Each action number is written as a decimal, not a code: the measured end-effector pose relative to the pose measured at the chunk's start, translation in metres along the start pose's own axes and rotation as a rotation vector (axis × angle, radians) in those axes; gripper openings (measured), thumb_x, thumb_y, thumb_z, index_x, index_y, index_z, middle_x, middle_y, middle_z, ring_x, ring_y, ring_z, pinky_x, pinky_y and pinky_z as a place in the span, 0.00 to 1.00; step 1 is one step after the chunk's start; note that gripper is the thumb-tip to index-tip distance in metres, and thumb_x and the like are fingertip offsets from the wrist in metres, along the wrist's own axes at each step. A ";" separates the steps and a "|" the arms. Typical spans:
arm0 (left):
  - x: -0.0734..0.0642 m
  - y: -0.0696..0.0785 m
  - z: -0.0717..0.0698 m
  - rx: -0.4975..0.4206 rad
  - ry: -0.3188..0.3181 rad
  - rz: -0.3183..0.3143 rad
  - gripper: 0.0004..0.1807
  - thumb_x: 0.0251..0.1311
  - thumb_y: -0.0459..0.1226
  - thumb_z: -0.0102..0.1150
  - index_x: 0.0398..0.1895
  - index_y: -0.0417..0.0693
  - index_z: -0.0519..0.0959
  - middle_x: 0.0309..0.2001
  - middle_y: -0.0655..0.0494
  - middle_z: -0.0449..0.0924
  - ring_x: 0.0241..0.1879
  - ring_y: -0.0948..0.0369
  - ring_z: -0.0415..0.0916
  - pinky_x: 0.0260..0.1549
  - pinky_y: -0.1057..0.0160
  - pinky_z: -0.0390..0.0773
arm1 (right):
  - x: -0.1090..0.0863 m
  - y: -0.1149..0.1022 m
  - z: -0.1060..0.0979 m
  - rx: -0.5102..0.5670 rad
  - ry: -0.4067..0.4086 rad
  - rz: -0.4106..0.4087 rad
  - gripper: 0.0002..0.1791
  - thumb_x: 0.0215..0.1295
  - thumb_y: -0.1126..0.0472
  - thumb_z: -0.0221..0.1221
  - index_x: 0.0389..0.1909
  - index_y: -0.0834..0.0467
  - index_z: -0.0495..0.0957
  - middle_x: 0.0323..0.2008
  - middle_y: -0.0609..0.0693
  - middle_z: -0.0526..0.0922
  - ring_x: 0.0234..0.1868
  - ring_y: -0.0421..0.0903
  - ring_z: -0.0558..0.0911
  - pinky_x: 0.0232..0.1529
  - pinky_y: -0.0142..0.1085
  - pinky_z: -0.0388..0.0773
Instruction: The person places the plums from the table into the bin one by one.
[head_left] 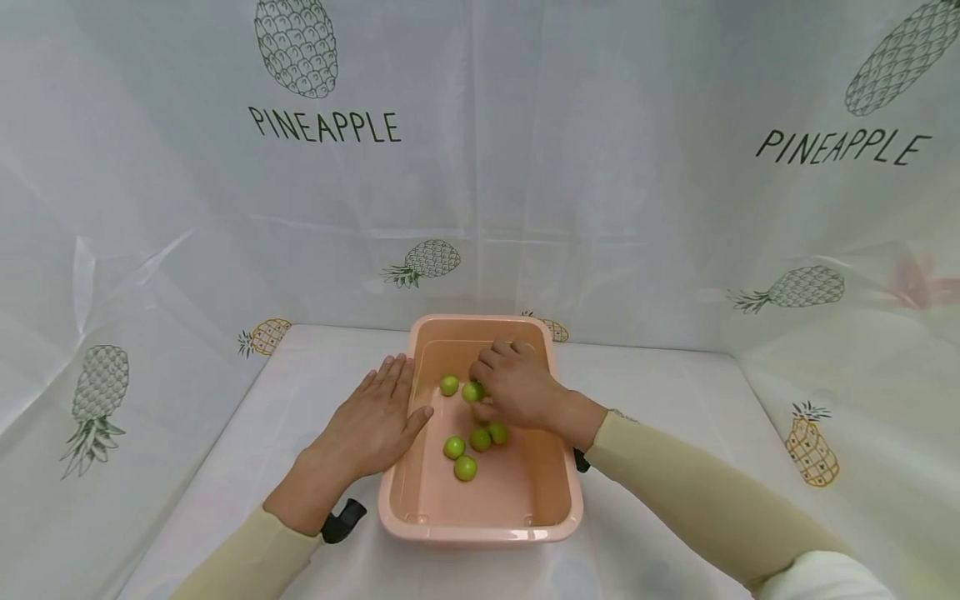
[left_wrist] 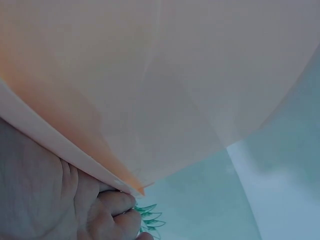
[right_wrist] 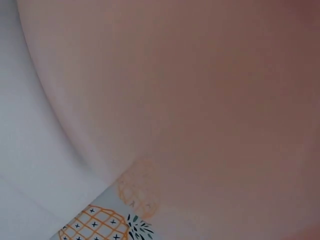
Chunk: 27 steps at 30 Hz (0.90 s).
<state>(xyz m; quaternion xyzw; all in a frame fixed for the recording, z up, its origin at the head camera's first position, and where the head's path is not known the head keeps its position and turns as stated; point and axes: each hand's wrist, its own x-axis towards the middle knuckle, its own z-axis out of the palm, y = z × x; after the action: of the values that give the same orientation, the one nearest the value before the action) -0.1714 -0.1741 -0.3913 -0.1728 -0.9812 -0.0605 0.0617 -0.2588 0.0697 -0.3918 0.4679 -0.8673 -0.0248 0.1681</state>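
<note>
A pink plastic tub (head_left: 480, 533) stands on the white-covered table, with several small round green fruits (head_left: 465, 468) on its floor. My left hand (head_left: 375, 421) lies along the tub's left rim, fingers straight and thumb reaching over the edge. The left wrist view shows its palm (left_wrist: 40, 195) against the outside of the rim. Inside the tub, my right hand (head_left: 517, 387) has curled fingers and pinches one green fruit (head_left: 472, 391) between fingertips and thumb. Another green fruit (head_left: 449, 385) lies just left of it. In the right wrist view the tub wall (right_wrist: 175, 100) fills most of the picture.
A pale plastic sheet (head_left: 480, 183) printed with pineapples hangs behind and at both sides of the table (head_left: 660, 417). The tub's far rim stands close to the back sheet. Dark straps (head_left: 343, 522) show at both wrists.
</note>
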 end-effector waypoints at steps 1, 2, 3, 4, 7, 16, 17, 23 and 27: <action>0.000 0.000 0.000 -0.001 -0.002 0.000 0.42 0.73 0.56 0.39 0.74 0.31 0.52 0.74 0.36 0.50 0.74 0.45 0.45 0.69 0.46 0.52 | 0.000 -0.001 0.001 -0.010 -0.003 0.000 0.17 0.63 0.42 0.55 0.40 0.51 0.79 0.36 0.44 0.75 0.41 0.46 0.69 0.40 0.42 0.66; 0.000 0.000 0.000 -0.002 -0.004 0.000 0.42 0.73 0.57 0.39 0.74 0.31 0.51 0.74 0.36 0.49 0.74 0.45 0.44 0.69 0.46 0.52 | 0.000 -0.001 0.003 -0.016 -0.003 0.000 0.17 0.64 0.42 0.55 0.40 0.51 0.79 0.36 0.44 0.75 0.42 0.46 0.70 0.41 0.42 0.67; 0.000 0.000 0.000 -0.003 -0.006 0.000 0.42 0.73 0.57 0.38 0.74 0.31 0.51 0.74 0.36 0.49 0.74 0.45 0.44 0.69 0.46 0.52 | 0.001 -0.002 0.004 -0.023 -0.003 0.001 0.17 0.64 0.42 0.55 0.41 0.51 0.79 0.37 0.45 0.76 0.43 0.46 0.70 0.41 0.42 0.67; 0.000 0.000 0.000 -0.004 -0.008 0.001 0.42 0.73 0.57 0.38 0.74 0.31 0.51 0.74 0.37 0.49 0.74 0.45 0.44 0.69 0.46 0.51 | 0.001 -0.002 0.005 -0.026 0.000 0.000 0.18 0.64 0.42 0.55 0.41 0.52 0.80 0.37 0.45 0.76 0.43 0.46 0.71 0.41 0.43 0.67; 0.000 0.000 0.000 -0.003 -0.013 0.001 0.42 0.73 0.57 0.37 0.74 0.31 0.51 0.74 0.37 0.49 0.74 0.45 0.44 0.69 0.46 0.51 | 0.001 -0.003 0.007 -0.038 0.004 -0.004 0.20 0.64 0.42 0.55 0.44 0.52 0.80 0.39 0.46 0.77 0.44 0.47 0.71 0.41 0.43 0.68; 0.000 0.001 0.000 -0.002 -0.001 0.005 0.41 0.73 0.56 0.39 0.74 0.31 0.52 0.74 0.36 0.50 0.74 0.44 0.45 0.69 0.45 0.52 | -0.001 -0.003 0.005 -0.004 0.025 0.023 0.16 0.64 0.47 0.56 0.43 0.54 0.80 0.39 0.47 0.76 0.42 0.48 0.69 0.40 0.42 0.65; 0.000 0.001 0.000 -0.004 0.004 0.006 0.41 0.73 0.56 0.40 0.74 0.30 0.52 0.74 0.36 0.50 0.74 0.44 0.45 0.69 0.45 0.52 | -0.002 -0.004 0.004 -0.005 0.038 0.030 0.15 0.63 0.48 0.56 0.43 0.54 0.79 0.38 0.47 0.75 0.41 0.48 0.68 0.40 0.42 0.64; 0.000 0.000 0.001 -0.019 0.004 -0.001 0.41 0.73 0.56 0.39 0.74 0.31 0.51 0.74 0.36 0.49 0.74 0.44 0.45 0.69 0.45 0.52 | -0.016 -0.002 -0.005 0.032 0.174 0.152 0.14 0.62 0.53 0.55 0.42 0.58 0.80 0.38 0.49 0.76 0.41 0.50 0.70 0.42 0.44 0.66; 0.000 -0.001 0.003 -0.035 -0.004 -0.008 0.41 0.73 0.56 0.38 0.74 0.31 0.50 0.74 0.36 0.48 0.74 0.44 0.44 0.69 0.45 0.51 | -0.035 -0.001 -0.010 0.064 0.239 0.280 0.17 0.62 0.54 0.55 0.46 0.61 0.79 0.45 0.53 0.78 0.48 0.54 0.72 0.49 0.51 0.67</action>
<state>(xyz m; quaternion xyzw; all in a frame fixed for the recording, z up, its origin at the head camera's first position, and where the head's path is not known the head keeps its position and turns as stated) -0.1717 -0.1743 -0.3943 -0.1699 -0.9808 -0.0778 0.0563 -0.2371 0.0990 -0.3921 0.3473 -0.8981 0.0823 0.2567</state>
